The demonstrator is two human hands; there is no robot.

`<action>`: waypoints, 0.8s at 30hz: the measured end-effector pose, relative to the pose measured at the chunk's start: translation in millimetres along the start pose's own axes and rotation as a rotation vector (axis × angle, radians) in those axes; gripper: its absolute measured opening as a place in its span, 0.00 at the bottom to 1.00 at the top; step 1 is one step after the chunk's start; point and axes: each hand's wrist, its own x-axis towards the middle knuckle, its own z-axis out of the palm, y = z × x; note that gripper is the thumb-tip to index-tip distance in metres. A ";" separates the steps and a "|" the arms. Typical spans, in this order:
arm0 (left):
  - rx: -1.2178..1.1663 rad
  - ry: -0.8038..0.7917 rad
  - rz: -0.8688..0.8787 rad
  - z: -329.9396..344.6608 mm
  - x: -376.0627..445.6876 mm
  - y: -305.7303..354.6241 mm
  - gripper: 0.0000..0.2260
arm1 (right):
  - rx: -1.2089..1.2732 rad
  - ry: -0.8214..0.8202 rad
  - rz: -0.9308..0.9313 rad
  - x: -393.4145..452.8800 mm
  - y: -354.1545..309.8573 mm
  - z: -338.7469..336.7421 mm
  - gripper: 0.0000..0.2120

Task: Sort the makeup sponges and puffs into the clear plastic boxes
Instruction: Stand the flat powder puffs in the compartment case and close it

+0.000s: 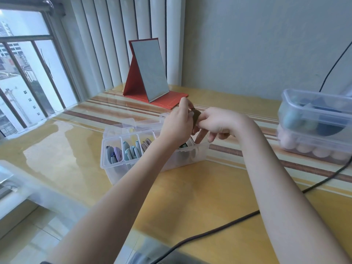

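Note:
A clear divided box [114,168] stands mid-table with purple, teal and pinkish puffs upright in its compartments. Above its right end, my left hand [179,122] and my right hand [217,122] meet and together pinch a small dark brown puff [196,116]. My right hand's lower fingers point down into the box's right compartment. At the far right, two stacked clear boxes [314,130] hold blue and teal sponges on top and pale pink egg-shaped sponges below.
A red folding mirror [150,73] stands at the back of the table. A black cable [219,229] runs across the front right of the yellow tabletop. A window with railings lies to the left.

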 end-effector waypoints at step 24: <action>0.053 0.024 0.017 5.7 -2.4 4.4 0.15 | -0.232 0.274 0.022 1.7 -4.4 12.5 0.08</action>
